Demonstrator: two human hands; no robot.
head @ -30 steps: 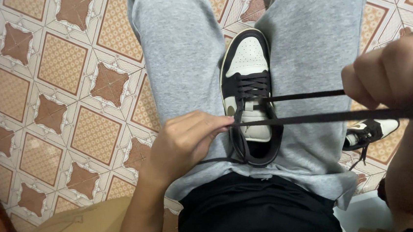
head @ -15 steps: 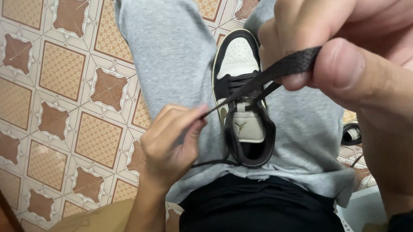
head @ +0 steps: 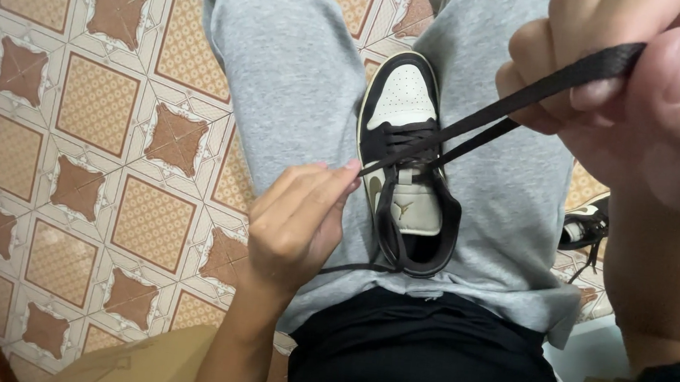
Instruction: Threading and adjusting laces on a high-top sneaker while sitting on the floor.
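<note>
Wedged between the grey-trousered thighs so it stays put, the sneaker (head: 403,168) is braced by the left hand (head: 299,222), while the right hand (head: 607,91) pinches its black lace (head: 517,100) taut.

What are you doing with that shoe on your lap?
A black and cream sneaker sits between the person's knees on grey trousers. The right hand pulls a black shoelace up tight. The left hand touches the sneaker's side by the eyelets. Another sneaker lies on the tiled floor.
</note>
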